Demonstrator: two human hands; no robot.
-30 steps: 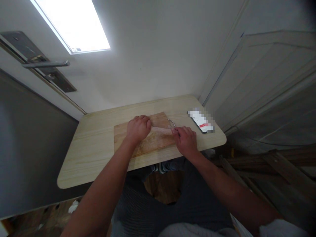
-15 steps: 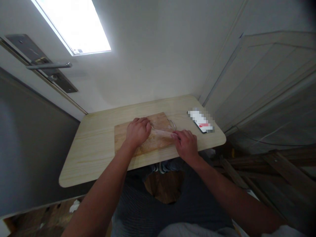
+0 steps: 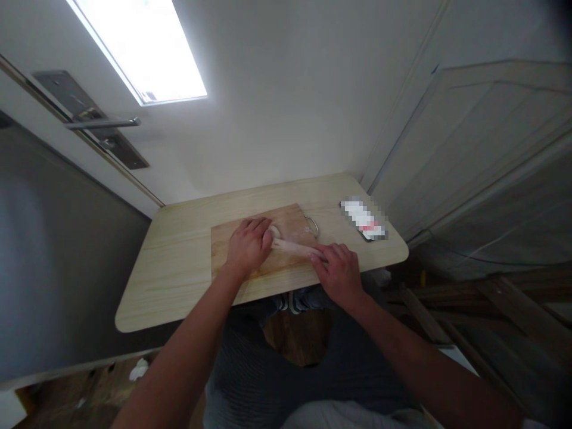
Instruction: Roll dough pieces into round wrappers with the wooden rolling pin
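Observation:
A pale wooden rolling pin [image 3: 292,246] lies at a slant over a wooden cutting board [image 3: 223,253]. My right hand [image 3: 337,268] is closed around its right end, at the board's near right edge. The pin's left end reaches close to the thumb of my left hand [image 3: 250,243]. That hand rests on the board with its fingers curled. A pale, rounded piece of dough [image 3: 276,230] shows at its fingertips, partly hidden by the hand and beside the pin. White dust marks the board near its metal handle [image 3: 313,225].
The board lies on a small light wood table [image 3: 165,268] with rounded corners, against a white door with a lever handle [image 3: 107,124]. A phone [image 3: 363,219], its screen blurred out, lies at the table's right. Wooden planks [image 3: 447,316] stand lower right.
My right hand and the pin's right end have moved slightly toward me. More of the dough shows beside my left hand, which stays at about the same place on the board.

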